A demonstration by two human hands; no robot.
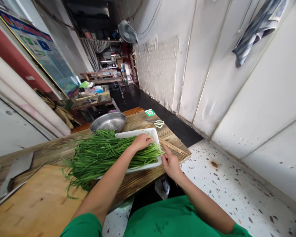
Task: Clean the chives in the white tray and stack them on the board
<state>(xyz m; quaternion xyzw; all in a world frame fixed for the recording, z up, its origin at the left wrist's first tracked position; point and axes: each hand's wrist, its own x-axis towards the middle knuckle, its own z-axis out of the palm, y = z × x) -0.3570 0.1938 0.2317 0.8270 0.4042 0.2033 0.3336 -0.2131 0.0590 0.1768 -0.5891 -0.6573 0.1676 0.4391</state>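
A large bunch of garlic chives (96, 158) lies lengthwise in a white plastic tray (151, 132), its leafy ends spilling over the left side. My left hand (142, 141) rests on top of the chives near their pale stem ends, with fingers curled and closed on some of them. At the tray's right end is my right hand (173, 164); its index finger is stretched out and the thumb stands apart, beside the stem tips. Both hands are close together, and the left fingertips are partly hidden.
Behind the tray stand a metal bowl (110, 121), scissors (158, 123) and a green QR card (150, 112). Thin sticks (174, 147) lie at the table's right corner. To the left are a cleaver (18, 168) and a wooden cutting board (37, 204). A white wall (212, 65) runs along the right.
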